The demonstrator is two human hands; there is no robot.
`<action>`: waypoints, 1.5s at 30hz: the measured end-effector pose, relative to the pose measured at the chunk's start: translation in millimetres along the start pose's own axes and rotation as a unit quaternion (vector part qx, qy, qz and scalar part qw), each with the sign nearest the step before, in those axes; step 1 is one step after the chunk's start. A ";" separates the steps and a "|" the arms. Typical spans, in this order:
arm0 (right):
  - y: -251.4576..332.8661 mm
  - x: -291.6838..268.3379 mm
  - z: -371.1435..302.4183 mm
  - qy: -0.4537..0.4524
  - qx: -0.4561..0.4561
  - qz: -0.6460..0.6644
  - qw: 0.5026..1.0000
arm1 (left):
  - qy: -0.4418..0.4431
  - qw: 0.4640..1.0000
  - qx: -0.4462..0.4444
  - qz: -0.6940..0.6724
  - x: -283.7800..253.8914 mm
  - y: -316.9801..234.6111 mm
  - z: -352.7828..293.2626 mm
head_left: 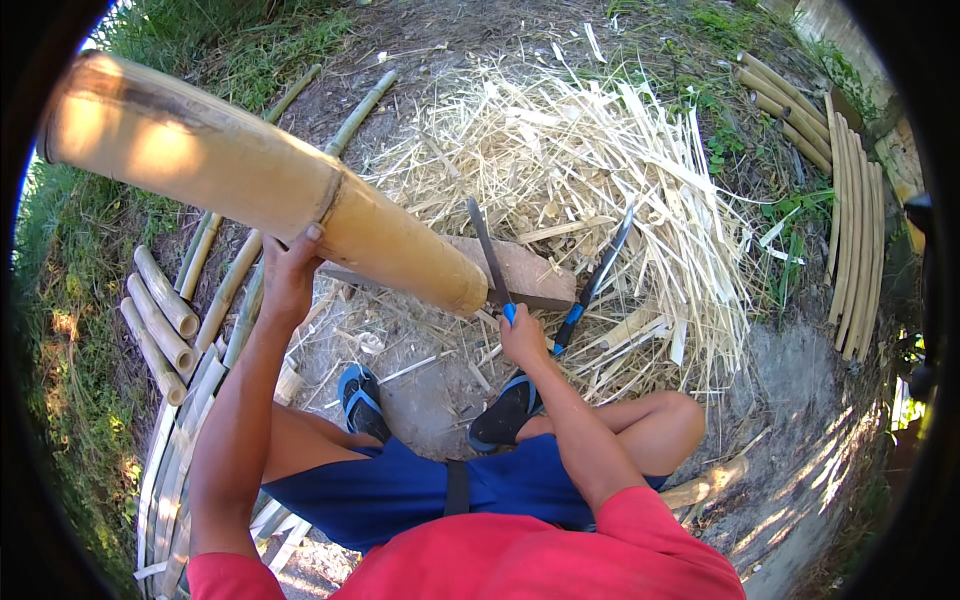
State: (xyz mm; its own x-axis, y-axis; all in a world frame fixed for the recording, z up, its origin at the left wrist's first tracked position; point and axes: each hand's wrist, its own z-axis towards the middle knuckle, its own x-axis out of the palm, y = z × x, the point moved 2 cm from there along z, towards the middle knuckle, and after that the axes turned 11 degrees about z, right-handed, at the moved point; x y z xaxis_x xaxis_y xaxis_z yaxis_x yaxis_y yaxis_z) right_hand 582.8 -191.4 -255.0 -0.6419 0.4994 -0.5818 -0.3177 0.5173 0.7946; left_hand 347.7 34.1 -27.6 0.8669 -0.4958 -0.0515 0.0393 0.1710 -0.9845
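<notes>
A thick, pale yellow bamboo pole (pixel 240 165) slants from the upper left down to the middle, its cut end resting at a wooden block (pixel 530 275). My left hand (pixel 290 268) grips the pole from below near a node, with the thumb showing on its side. My right hand (pixel 524 338) is closed around the blue handle of a knife (pixel 485 245), whose dark blade points away from me just beyond the pole's end. A second blade, a machete (pixel 600 268) with a black and blue handle, lies on the right beside the block.
A large heap of bamboo shavings (pixel 590 160) spreads beyond the block. Short bamboo tubes (pixel 160 310) and split strips (pixel 175 480) lie at the left. Long curved slats (pixel 855 235) and more bamboo pieces (pixel 785 105) are at the right. My sandalled feet (pixel 365 400) flank bare ground.
</notes>
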 end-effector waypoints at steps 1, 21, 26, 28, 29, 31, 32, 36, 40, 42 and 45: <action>14.0 -5.7 -4.3 0.007 0.017 -0.012 1.000 | -0.012 1.000 -0.005 -0.008 -3.5 2.7 -0.1; -30.1 17.1 -5.6 0.000 -0.016 0.039 0.999 | -0.079 0.996 0.018 -0.036 -13.9 -9.0 1.8; 4.2 21.5 -36.6 -0.001 -0.052 0.042 0.998 | -0.079 0.990 -0.052 -0.102 -32.9 -11.4 -2.6; 24.5 19.7 -43.1 0.033 -0.106 0.064 0.992 | -0.053 0.987 -0.076 -0.130 -42.0 -8.9 -5.5; 34.7 18.8 -45.4 0.069 -0.092 0.110 0.987 | -0.045 0.981 -0.096 -0.160 -44.9 -6.7 -7.0; 59.1 14.2 -51.3 0.138 -0.054 0.204 0.968 | -0.033 0.965 -0.138 -0.220 -47.8 -2.9 -9.7; 79.7 13.6 -54.8 0.089 -0.156 0.192 0.965 | -0.019 0.960 -0.136 -0.245 -47.2 -2.1 -11.1; 150.1 0.6 -75.5 0.133 -0.180 0.387 0.894 | -0.007 0.947 -0.151 -0.284 -43.5 0.1 -15.0; 208.6 -17.3 -89.6 0.130 -0.256 0.394 0.873 | -0.019 0.935 -0.160 -0.315 -44.3 2.4 -16.8; 230.5 -18.3 -93.8 0.135 -0.272 0.404 0.863 | -0.037 0.919 -0.183 -0.346 -48.0 7.4 -16.8; 261.4 -8.0 -91.7 0.132 -0.282 0.400 0.862 | -0.043 0.902 -0.200 -0.380 -60.7 19.7 -15.8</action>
State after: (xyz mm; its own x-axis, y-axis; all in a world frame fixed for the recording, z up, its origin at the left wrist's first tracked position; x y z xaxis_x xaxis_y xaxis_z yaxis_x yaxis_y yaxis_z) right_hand 440.9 -124.0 -26.8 -0.9258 0.3261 0.1913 0.0585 -0.3765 0.9246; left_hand 288.0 54.1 -46.5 0.7012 -0.2704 0.6597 0.4705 -0.5196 -0.7132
